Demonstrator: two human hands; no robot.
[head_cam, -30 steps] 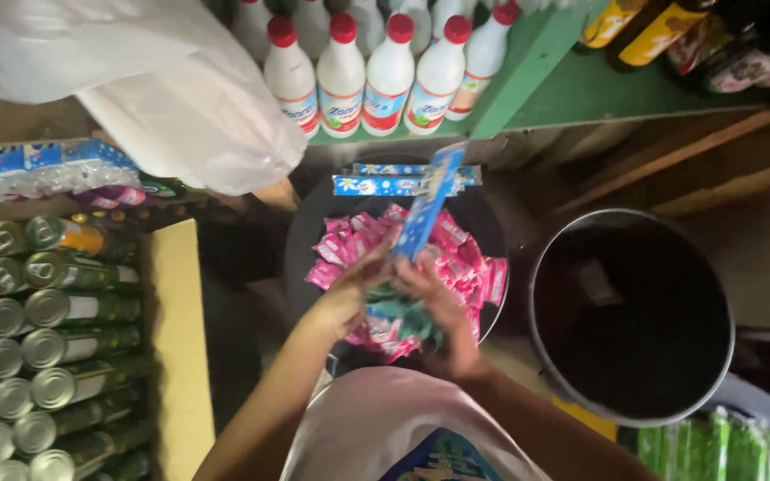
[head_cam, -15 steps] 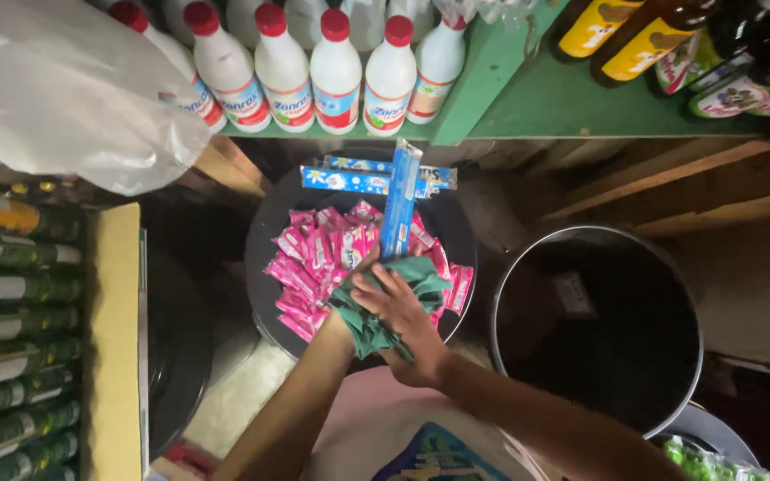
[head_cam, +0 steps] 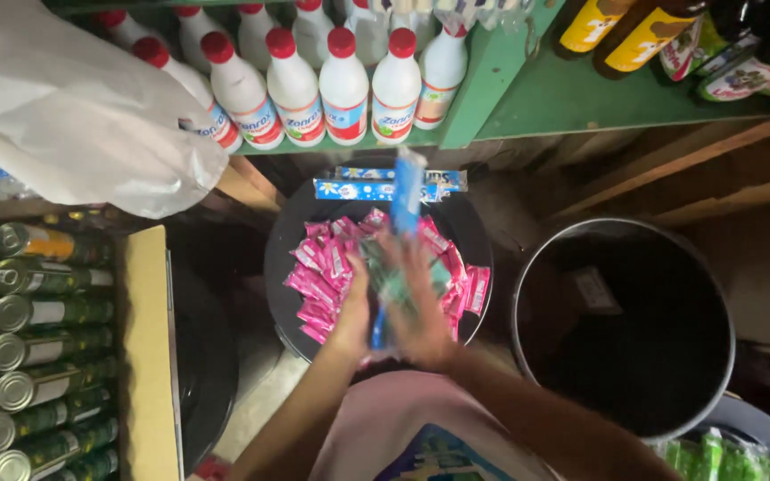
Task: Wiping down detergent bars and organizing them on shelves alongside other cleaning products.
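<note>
Both of my hands meet over a round black bin (head_cam: 282, 267) filled with several pink sachets (head_cam: 323, 267). My left hand (head_cam: 352, 313) and my right hand (head_cam: 421, 307) together grip a bundle of green sachets (head_cam: 392, 283), blurred by motion. A long blue packet strip (head_cam: 405, 200) stands up from the bundle, between my hands. Two more blue strips (head_cam: 363, 189) lie flat at the far rim of the bin.
An empty black bucket (head_cam: 621, 330) stands right of the bin. White bottles with red caps (head_cam: 314, 85) line a green shelf (head_cam: 528, 98) above. Rows of green cans (head_cam: 28, 347) sit in a cardboard box at left. A white plastic bag (head_cam: 64, 116) hangs top left.
My hands have shifted slightly forward over the bin with the green bundle, and the blue strip has risen more upright. The view has tilted down a little.
</note>
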